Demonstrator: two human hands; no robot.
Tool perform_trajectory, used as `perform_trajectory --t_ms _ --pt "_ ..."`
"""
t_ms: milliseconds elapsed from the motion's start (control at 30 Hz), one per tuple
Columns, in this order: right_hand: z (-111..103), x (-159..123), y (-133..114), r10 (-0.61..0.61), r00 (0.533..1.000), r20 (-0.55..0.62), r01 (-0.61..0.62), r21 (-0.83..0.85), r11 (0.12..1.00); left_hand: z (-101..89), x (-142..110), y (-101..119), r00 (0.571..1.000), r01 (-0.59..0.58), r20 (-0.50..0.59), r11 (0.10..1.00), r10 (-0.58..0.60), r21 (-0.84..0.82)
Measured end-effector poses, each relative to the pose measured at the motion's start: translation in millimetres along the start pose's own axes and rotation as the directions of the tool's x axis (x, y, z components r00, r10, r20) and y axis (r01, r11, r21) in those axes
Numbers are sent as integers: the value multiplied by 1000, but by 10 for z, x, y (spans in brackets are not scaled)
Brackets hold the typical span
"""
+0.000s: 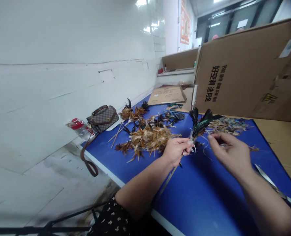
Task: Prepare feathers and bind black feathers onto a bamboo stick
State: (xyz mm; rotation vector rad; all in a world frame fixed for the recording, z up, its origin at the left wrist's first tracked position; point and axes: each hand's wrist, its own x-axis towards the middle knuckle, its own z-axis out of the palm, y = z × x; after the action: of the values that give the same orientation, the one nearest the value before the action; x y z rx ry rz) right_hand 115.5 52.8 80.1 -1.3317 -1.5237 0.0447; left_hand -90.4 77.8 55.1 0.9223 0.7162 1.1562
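My left hand (176, 150) is closed around a thin stick (168, 180) that slants down toward the table's front edge. At its top is a bunch of glossy black-green feathers (202, 124), with a white strip (191, 144) at the base by my fingers. My right hand (231, 154) is just right of the bunch, thumb and fingertips pinched together; what lies between them is too small to make out. A fine pale strand (205, 147) curls below the feathers, near the right fingertips. Left of my left hand is a pile of brown and tan feathers (147, 139).
Scissors (270, 182) lie beside my right forearm on the blue table (197, 203). More feathers (229, 125) are behind my right hand, and feathered sticks (133, 113) lie at the back left. A handbag (103, 118), a bottle (80, 127) and a cardboard box (246, 72) border the table.
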Motion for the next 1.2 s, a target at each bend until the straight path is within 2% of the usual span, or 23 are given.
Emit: perform_trajectory --t_ms 167,233,367,467,633,800,1000,1100,1200 --pt "192 -116 -175 173 966 193 -175 -5 984 103 -98 -126 999 -18 -26 993 21 116" --pt "200 -112 -173 227 950 214 -230 -10 973 131 -135 -186 998 -25 -46 984 34 178" --pt "166 -76 -110 259 930 261 -284 62 957 138 -164 -249 996 -55 -55 970 70 238" --pt "162 -66 -82 295 904 310 -348 132 928 129 -159 -241 996 -59 -52 970 73 238" --pt "188 -75 -70 319 889 328 -392 189 900 151 -166 -184 998 -34 -37 985 41 171" --pt "188 -89 -98 311 897 313 -397 267 878 154 -170 -112 1000 -13 -25 994 16 108" --pt "186 -137 -195 247 943 223 -317 378 870 68 -81 -35 999 1 -42 1000 0 18" --pt "185 -153 -202 176 960 218 -255 413 874 60 -70 -9 999 35 -5 999 -35 -13" --pt "201 -157 -145 137 956 260 -241 428 871 87 -92 -7 997 59 57 998 -57 -36"
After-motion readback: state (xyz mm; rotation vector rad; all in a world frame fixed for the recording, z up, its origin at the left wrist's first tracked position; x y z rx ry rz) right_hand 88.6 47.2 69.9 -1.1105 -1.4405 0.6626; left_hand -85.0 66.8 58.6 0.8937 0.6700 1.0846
